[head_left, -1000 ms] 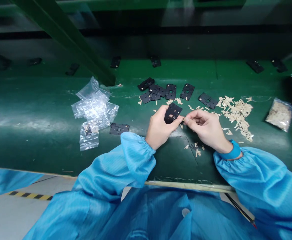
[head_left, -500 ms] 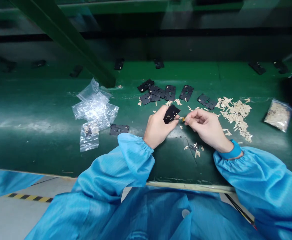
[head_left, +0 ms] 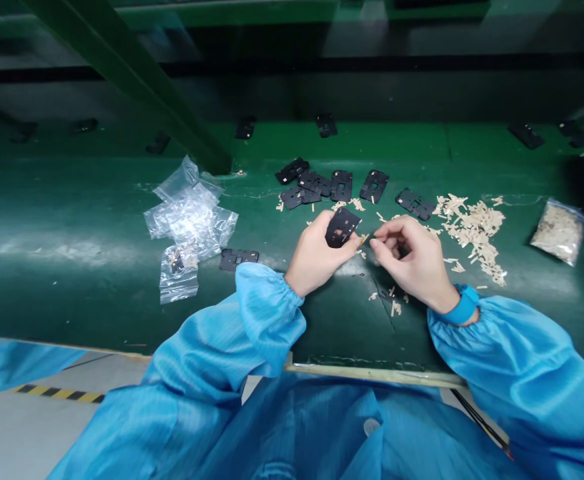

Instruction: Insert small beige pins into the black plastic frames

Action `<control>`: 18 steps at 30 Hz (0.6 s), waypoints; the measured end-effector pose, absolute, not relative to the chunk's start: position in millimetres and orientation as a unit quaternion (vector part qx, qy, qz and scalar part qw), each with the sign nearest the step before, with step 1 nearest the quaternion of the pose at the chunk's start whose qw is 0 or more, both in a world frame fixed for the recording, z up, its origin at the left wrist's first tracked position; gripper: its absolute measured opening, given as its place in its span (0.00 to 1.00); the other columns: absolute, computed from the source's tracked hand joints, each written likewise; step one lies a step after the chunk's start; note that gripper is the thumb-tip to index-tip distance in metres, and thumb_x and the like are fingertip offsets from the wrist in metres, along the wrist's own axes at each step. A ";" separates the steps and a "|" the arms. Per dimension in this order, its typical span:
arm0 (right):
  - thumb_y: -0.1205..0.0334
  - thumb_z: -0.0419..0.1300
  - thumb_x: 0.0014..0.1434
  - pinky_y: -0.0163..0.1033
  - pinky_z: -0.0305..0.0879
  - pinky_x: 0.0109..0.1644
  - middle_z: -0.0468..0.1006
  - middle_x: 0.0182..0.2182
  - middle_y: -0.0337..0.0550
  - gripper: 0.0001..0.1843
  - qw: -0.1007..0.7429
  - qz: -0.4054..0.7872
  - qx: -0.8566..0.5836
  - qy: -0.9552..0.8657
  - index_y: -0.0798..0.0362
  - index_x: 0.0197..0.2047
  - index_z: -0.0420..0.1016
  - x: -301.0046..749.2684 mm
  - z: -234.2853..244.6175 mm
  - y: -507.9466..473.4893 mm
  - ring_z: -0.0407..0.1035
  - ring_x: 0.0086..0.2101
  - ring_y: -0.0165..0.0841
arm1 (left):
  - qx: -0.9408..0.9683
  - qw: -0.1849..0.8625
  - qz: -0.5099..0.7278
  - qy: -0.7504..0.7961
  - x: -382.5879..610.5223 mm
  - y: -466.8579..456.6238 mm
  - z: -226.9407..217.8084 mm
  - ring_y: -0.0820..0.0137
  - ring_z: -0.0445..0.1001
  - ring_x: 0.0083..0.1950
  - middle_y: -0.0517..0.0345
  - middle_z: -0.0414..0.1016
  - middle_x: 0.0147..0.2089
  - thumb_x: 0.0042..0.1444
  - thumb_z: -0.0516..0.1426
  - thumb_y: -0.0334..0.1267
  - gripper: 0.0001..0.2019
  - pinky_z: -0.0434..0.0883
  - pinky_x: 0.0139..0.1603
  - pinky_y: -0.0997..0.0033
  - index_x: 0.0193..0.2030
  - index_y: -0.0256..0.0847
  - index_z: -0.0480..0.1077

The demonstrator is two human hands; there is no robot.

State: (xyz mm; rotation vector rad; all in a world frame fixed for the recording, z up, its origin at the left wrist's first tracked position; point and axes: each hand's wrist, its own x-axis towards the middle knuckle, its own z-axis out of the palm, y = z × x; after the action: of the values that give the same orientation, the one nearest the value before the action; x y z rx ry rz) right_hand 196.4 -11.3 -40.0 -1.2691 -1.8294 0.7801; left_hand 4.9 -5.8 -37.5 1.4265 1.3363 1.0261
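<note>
My left hand (head_left: pixel 315 250) pinches a small black plastic frame (head_left: pixel 343 227) with a square cut-out, holding it just above the green belt. Right beside it, my right hand (head_left: pixel 409 257) has its fingertips closed on a tiny tan strip (head_left: pixel 364 239), which almost touches the frame's lower edge. Several black frames (head_left: pixel 339 185) lie in a loose group beyond my hands. Many tan strips form a scattered heap (head_left: pixel 472 233) to the right, and a few lie below my right hand.
A crumpled clear plastic bag heap (head_left: pixel 189 223) and a lone black frame (head_left: pixel 239 259) lie left of my hands. A filled clear bag of strips (head_left: pixel 559 231) is at right. More black pieces (head_left: pixel 326 125) sit on a farther green surface under a green beam (head_left: pixel 132 80).
My right hand has moved slightly left, its fingers curling more, and the black frame has turned a little. The far black pieces have shifted right.
</note>
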 end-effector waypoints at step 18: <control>0.68 0.61 0.62 0.35 0.62 0.28 0.74 0.24 0.36 0.04 0.398 0.206 -0.502 -0.740 0.52 0.35 0.76 199.9 -41.9 -5.4 0.66 0.23 0.28 | 0.598 0.425 0.429 0.528 5.5 -6.1 -41.6 0.73 0.70 0.32 0.63 0.73 0.32 0.54 0.65 0.37 0.11 0.68 0.34 0.72 0.40 0.41 0.69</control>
State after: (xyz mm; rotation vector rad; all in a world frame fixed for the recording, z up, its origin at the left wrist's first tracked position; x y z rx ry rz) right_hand 199.9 -5.4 -41.9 -1.2703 -1.8729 0.5207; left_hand 5.5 -6.1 -41.6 1.4948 1.3203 1.0724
